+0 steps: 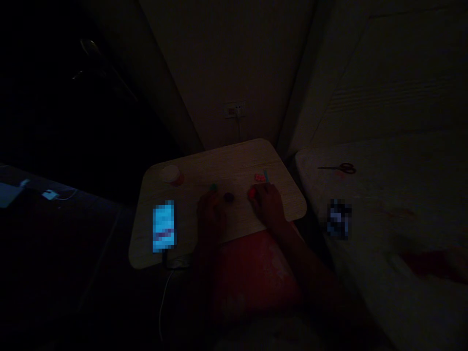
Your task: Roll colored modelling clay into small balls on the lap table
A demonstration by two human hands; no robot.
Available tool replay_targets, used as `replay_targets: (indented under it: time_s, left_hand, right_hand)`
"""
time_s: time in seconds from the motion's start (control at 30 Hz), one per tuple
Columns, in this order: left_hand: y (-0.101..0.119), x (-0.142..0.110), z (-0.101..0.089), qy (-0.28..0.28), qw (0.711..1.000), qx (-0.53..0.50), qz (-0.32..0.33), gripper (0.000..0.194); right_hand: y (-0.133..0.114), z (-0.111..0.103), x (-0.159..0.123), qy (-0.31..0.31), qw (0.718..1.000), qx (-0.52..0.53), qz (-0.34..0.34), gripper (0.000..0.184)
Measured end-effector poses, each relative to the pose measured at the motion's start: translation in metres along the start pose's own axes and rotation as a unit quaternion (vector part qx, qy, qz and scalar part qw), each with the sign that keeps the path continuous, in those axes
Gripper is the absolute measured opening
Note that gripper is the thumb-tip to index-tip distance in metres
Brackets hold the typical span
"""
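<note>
The light is very dim. My right hand rests on the wooden table, its fingers closed around a small red lump. Just beyond it lie a red patterned piece and a thin blue strip. My left hand lies lower on the table, fingers loosely curved and thumb apart. A small green lump is right at its fingertips; whether they touch is too dark to tell. Between both hands sits a dark round lump.
On the table stand a tub with a pale lid and a lit, blurred screen with a cable. Scissors and a blurred object lie on the pale surface at right. A wall socket holds a plug behind the table.
</note>
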State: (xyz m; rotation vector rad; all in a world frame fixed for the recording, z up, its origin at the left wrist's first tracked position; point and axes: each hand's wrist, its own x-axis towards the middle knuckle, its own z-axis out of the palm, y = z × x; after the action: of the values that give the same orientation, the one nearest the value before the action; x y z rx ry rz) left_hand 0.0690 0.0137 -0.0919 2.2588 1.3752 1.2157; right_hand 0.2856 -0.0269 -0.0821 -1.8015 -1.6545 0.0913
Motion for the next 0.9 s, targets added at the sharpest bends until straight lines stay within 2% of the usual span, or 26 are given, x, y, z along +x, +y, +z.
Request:
replay_targets:
  time_s: [0.27, 0.43, 0.5, 0.6, 0.7, 0.8, 0.9]
  left_hand:
    - [0.008, 0.000, -0.003, 0.007, 0.998, 0.032, 0.055, 0.042]
    - [0.012, 0.001, -0.003, -0.060, 0.993, 0.029, 0.094, 0.047]
    - [0.016, 0.002, -0.006, -0.070, 0.992, 0.014, 0.105, 0.046]
    - [0.026, 0.003, -0.012, -0.076, 0.991, -0.047, 0.096, 0.039]
    - [0.040, 0.007, -0.015, -0.117, 0.979, -0.149, 0.078, 0.038]
    - [0.050, 0.009, -0.013, -0.175, 0.950, -0.250, 0.058, 0.036]
    - [0.053, 0.005, -0.009, -0.172, 0.936, -0.306, -0.001, 0.032]
  right_hand:
    - [-0.002, 0.002, -0.004, 0.015, 0.985, 0.170, -0.038, 0.028]
    - [-0.005, 0.001, -0.005, -0.008, 0.965, 0.261, -0.011, 0.027]
    - [-0.007, -0.001, -0.005, -0.024, 0.952, 0.305, 0.015, 0.030]
    - [-0.012, -0.006, -0.009, -0.083, 0.913, 0.393, 0.066, 0.041]
    - [-0.018, -0.012, -0.014, -0.173, 0.853, 0.481, 0.104, 0.048]
    - [-0.022, -0.015, -0.018, -0.211, 0.801, 0.547, 0.123, 0.052]
    - [-0.023, -0.012, -0.020, -0.247, 0.769, 0.574, 0.136, 0.060]
